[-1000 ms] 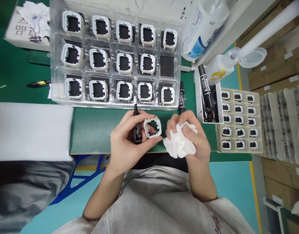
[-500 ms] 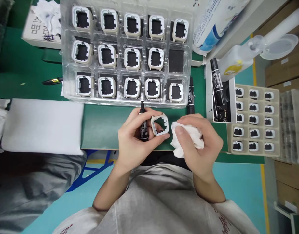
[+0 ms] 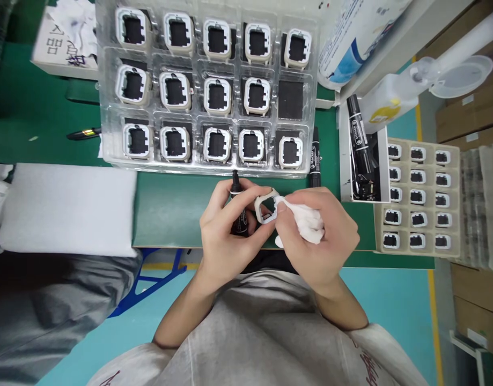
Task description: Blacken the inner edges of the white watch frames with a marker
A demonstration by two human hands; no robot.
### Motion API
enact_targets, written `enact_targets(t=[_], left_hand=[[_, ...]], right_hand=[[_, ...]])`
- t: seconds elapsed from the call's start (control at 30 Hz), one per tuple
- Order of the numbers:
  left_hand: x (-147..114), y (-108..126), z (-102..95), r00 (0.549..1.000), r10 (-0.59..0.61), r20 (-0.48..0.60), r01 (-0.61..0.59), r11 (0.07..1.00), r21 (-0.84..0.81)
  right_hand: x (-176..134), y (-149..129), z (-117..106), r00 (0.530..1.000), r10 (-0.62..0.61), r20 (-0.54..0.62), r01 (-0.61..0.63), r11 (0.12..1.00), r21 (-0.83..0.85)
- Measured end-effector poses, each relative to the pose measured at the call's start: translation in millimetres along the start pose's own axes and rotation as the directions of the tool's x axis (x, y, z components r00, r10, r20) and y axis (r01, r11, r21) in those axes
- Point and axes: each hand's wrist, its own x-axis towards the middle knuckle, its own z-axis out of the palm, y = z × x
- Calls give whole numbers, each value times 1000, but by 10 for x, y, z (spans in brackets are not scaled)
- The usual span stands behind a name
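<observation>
Between thumb and fingers, my left hand [image 3: 224, 233] grips a pale watch case frame [image 3: 260, 208] by its edges. A black marker pen [image 3: 238, 212] is also tucked in that hand, its dark tip pointing up. My right hand [image 3: 316, 230] pinches a crumpled white tissue [image 3: 307, 221] and presses it to the frame's right side, hiding part of that edge. Just beyond my hands lies a clear plastic tray [image 3: 214, 170] with several similar frames in its compartments. One compartment [image 3: 290, 100] in the right column shows only its black lining.
Right of me, a white box [image 3: 345, 161] holds markers and stands beside a beige tray [image 3: 425, 249] of small frames. Another marker [image 3: 315, 161] lies by the clear tray. A folded white cloth [image 3: 69, 209] is at left, near a seated person's grey-clothed leg [image 3: 69, 311]. A plastic bottle [image 3: 391, 99] stands right.
My right hand has moved left, bringing the tissue from beside the frame into contact with its right edge. The frame has turned slightly in my left hand.
</observation>
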Motion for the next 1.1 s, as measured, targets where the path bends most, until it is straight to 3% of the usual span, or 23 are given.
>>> enact_targets(t=[1.1], left_hand=[[-9,-9,6,1000,-20,5,20,1000,-4]], right_hand=[[-52,48,13,999,-48,-9,48,999,14]])
